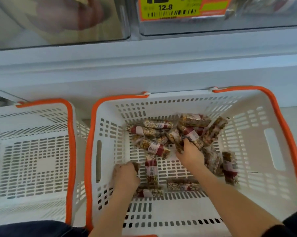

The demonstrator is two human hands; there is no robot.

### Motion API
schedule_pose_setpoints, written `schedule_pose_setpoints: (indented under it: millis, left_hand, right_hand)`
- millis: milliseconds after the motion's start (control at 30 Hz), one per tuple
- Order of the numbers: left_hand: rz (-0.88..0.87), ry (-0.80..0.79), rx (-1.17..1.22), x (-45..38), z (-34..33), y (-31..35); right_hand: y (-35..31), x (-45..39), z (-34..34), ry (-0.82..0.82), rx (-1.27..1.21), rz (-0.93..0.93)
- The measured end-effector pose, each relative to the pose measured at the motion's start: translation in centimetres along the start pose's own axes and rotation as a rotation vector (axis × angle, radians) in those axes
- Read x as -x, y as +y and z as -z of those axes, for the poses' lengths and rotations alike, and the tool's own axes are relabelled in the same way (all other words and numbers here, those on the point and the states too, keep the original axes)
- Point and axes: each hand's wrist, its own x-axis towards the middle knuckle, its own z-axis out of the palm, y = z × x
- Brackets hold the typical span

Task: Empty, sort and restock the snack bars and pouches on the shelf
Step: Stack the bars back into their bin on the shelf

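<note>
A: Where do the clear-wrapped nut-and-seed snack bars with red-and-white labels (154,148) lie?

B: Loose on the floor of the large white slotted plastic basket with orange rim (100,168), mostly toward its far right, a few nearer the hands.

A: And the hands?

B: Left hand (125,175), fingers curled round a dark bar at the near left. Right hand (189,153) grips bars at the pile's edge. A second white orange-rimmed basket (33,161) stands just beside, left.

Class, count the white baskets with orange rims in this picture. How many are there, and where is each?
2. The left basket sits beside the other and holds nothing visible; the right basket holds the snack bars and both hands.
</note>
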Motion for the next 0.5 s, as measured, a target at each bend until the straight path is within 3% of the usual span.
schedule_pose_setpoints:
  millis: [133,300,433,500]
  left_hand:
    - [-0.005,0.036,0.262,0.8,1.4,-0.3]
    - [-0.007,0.103,0.562,3.5,4.3,-0.3]
    - [-0.011,0.117,0.917,6.3,7.2,0.5]
    - [-0.045,0.159,1.074,7.6,8.0,1.0]
  right_hand:
    - [1.3,2.4,1.3,0.075,-0.21,0.002]
    - [1.7,5.7,5.2,0.071,-0.774,0.017]
    - [0.6,8.4,8.0,-0.148,-1.449,-0.256]
    - [0.4,10.9,8.6,-0.349,-1.758,-0.188]
